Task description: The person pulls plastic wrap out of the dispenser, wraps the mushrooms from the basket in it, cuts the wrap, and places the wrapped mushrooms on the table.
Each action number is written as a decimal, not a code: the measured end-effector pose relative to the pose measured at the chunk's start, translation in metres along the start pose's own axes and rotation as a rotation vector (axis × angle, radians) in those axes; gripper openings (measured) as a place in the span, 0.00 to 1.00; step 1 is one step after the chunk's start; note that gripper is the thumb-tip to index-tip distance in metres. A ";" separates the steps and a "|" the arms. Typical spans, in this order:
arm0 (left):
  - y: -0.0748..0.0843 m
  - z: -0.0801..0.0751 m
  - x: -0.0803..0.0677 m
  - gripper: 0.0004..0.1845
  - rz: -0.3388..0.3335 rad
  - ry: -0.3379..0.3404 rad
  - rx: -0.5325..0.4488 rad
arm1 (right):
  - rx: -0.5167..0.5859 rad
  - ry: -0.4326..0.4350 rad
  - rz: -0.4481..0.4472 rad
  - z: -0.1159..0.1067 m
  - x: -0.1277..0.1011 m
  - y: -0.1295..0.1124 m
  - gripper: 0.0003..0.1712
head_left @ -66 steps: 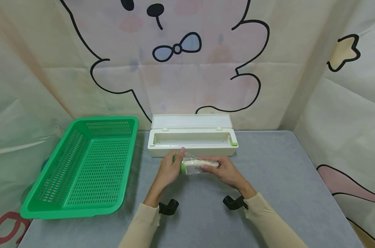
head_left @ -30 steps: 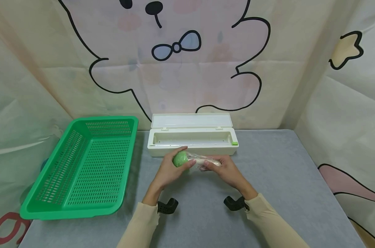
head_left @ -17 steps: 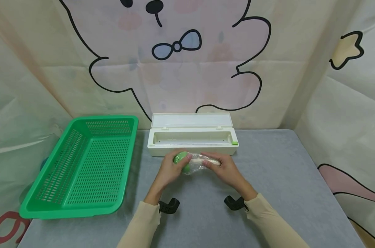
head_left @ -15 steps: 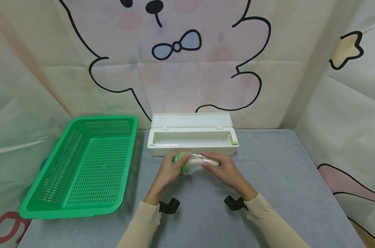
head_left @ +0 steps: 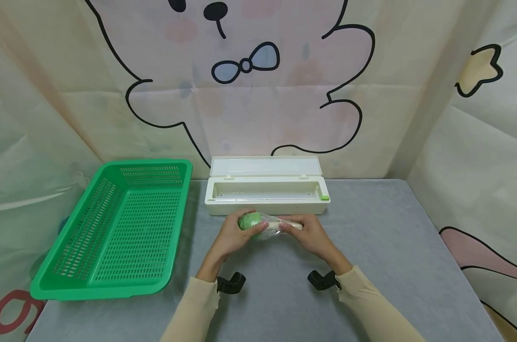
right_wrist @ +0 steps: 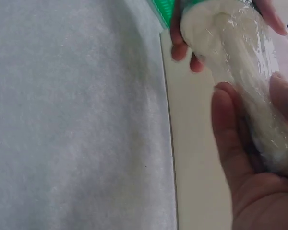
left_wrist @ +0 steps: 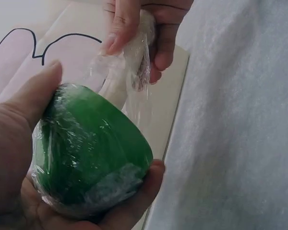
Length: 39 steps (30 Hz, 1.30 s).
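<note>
Both hands hold one object wrapped in clear cling film (left_wrist: 134, 67) just in front of the white box. Its green rounded end (head_left: 249, 221) (left_wrist: 93, 148) sits in my left hand (head_left: 234, 235), thumb over the top and fingers curled beneath. The pale cream stalk (head_left: 286, 222) (right_wrist: 240, 72) lies in my right hand (head_left: 311, 235), whose fingers (right_wrist: 230, 139) curl round it. The film is stretched over the whole object.
An open white cling-film dispenser box (head_left: 267, 190) with a small green slider (head_left: 324, 197) stands just behind the hands. A green perforated basket (head_left: 117, 228) sits at the left. The table (head_left: 382, 247) has a grey cloth; printed curtains hang behind.
The hands have turned the wrapped object a little between them, so the green end now faces up more. They stay in the same spot before the box.
</note>
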<state>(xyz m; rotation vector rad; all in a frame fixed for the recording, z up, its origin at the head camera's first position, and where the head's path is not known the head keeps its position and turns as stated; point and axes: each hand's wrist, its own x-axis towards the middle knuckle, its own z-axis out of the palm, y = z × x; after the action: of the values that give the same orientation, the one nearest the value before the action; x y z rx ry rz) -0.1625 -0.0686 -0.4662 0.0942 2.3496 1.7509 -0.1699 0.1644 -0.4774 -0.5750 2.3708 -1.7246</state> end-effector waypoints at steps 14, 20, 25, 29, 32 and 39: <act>-0.010 -0.002 0.002 0.30 0.105 -0.081 0.130 | -0.096 -0.079 0.022 -0.007 0.002 0.007 0.15; -0.014 -0.004 0.002 0.44 0.184 -0.099 0.271 | -0.298 -0.043 -0.066 0.002 0.001 0.017 0.15; -0.017 -0.003 0.003 0.45 0.235 -0.099 0.358 | -0.369 -0.022 -0.150 0.007 0.002 0.023 0.15; -0.022 -0.003 0.003 0.44 0.292 -0.111 0.409 | -0.443 -0.026 -0.220 0.011 0.002 0.028 0.16; -0.026 -0.002 0.003 0.43 0.310 -0.118 0.436 | -0.502 -0.045 -0.257 0.013 0.001 0.031 0.16; -0.033 -0.002 0.002 0.45 0.286 -0.115 0.443 | -0.551 -0.063 -0.263 0.015 0.000 0.031 0.16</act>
<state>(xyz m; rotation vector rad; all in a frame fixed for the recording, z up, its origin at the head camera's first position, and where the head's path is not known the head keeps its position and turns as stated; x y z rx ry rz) -0.1626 -0.0797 -0.4972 0.6065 2.6948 1.2482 -0.1712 0.1593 -0.5113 -1.0377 2.8260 -1.0813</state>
